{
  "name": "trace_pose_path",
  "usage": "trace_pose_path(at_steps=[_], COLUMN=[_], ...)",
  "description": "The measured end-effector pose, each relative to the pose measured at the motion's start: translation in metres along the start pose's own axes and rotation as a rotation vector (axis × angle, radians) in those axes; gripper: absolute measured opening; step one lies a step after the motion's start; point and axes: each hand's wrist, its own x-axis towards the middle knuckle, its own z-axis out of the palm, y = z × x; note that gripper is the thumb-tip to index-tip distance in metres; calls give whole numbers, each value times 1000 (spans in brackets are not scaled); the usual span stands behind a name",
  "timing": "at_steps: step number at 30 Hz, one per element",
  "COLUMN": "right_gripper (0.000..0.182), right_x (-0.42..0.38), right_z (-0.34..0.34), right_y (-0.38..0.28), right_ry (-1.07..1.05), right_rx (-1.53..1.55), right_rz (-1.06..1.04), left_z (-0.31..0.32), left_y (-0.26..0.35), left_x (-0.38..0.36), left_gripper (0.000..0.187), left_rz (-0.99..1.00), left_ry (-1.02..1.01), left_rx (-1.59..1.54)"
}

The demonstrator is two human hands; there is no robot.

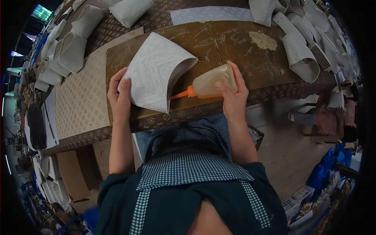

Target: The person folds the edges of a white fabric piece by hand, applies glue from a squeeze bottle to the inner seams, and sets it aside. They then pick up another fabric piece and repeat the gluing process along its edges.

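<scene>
My left hand [120, 94] grips the left edge of a white patterned piece [150, 72], bent into a hollow pouch-like shape, with the thumb on its face. The piece is tilted, and its opening faces right. In my right hand [235, 92] is a glue bottle [215, 81], a translucent squeeze bottle with amber liquid inside. Its orange nozzle [182, 94] points left, the tip right at the lower edge of the piece's opening. Below both hands lies a worn brown board [188, 41] on the table.
Similar white pieces [72, 49] stand stacked at the left, with more white pieces [299, 55] at the right. A beige patterned sheet [80, 96] covers the table's left part. Another person [337, 113] sits at the right. Blue plastic bags [321, 172] lie on the lower right.
</scene>
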Motion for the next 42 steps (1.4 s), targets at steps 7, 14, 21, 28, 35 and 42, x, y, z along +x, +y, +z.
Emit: trace_pose_path(at_steps=[7, 14, 21, 28, 35, 42], right_gripper=[64, 63, 65, 65, 66, 66], right_x=[-4, -6, -10, -7, -7, -20], right_z=[-5, -5, -11, -20, -13, -4], right_y=[-4, -8, -8, -18, -21, -9], right_ry=[-75, -64, 47, 144, 96, 68], right_rx=[38, 156, 252, 257, 105, -90], right_rz=[69, 124, 138, -2, -70, -107], left_z=[-11, 18, 81, 59, 36, 32], left_y=[17, 50, 34, 73, 76, 79], left_x=[16, 112, 150, 126, 77, 69], left_gripper=[35, 56, 58, 46, 39, 40], left_rz=[-99, -78, -261, -64, 252, 196], left_ry=[-137, -437, -629, -426, -285, -333], left_rx=[82, 453, 657, 337, -46, -58])
